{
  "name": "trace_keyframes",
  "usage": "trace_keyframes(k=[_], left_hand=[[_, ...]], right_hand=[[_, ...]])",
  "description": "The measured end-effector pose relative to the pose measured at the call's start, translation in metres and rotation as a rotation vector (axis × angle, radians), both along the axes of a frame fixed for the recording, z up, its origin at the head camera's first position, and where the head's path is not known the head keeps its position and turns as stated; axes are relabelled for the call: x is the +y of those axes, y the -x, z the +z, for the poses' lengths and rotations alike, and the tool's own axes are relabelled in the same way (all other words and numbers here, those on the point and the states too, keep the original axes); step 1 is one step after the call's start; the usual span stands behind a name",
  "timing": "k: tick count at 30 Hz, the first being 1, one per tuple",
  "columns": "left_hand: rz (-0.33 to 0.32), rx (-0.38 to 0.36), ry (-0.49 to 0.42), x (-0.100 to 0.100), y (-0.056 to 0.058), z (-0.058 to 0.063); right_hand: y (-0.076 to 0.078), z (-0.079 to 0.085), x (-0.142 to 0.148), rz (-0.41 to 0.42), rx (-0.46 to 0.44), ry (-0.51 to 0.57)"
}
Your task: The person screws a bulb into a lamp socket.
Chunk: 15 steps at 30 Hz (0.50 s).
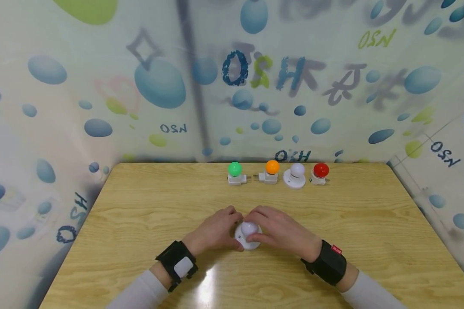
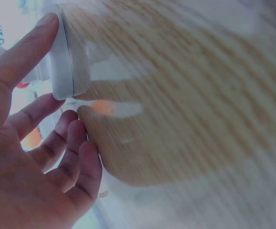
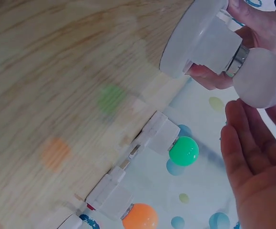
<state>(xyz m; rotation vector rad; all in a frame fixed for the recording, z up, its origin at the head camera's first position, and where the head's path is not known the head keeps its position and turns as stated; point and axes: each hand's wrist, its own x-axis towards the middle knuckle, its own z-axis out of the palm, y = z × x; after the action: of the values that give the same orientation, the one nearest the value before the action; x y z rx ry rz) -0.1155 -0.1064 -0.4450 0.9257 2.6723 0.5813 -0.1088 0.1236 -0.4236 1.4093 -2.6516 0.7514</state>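
Note:
A white bulb sits in a round white lamp base that stands on the wooden table. Between thumb and forefinger, my left hand grips the rim of the base; its other fingers rest on the table. My right hand has its thumb and fingertips about the bulb's globe from the right and pinches it. In the right wrist view, a strip of the metal screw collar shows between the white bulb and the socket.
Along the table's back edge stand a green bulb and an orange bulb in plug sockets. Beside them are a white bulb on a round base and a red bulb in a plug socket. A patterned curtain hangs behind.

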Motion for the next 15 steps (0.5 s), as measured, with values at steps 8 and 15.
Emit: trace_keyframes(k=[8,15], left_hand=[[-0.004,0.013,-0.002,0.002,0.0,-0.001],[0.001,0.01,-0.001,0.001,0.0,0.0]], right_hand=[[0.0,0.0,0.001,-0.055,0.037,-0.026],[-0.001,0.015,0.011,0.026,-0.131,-0.069]])
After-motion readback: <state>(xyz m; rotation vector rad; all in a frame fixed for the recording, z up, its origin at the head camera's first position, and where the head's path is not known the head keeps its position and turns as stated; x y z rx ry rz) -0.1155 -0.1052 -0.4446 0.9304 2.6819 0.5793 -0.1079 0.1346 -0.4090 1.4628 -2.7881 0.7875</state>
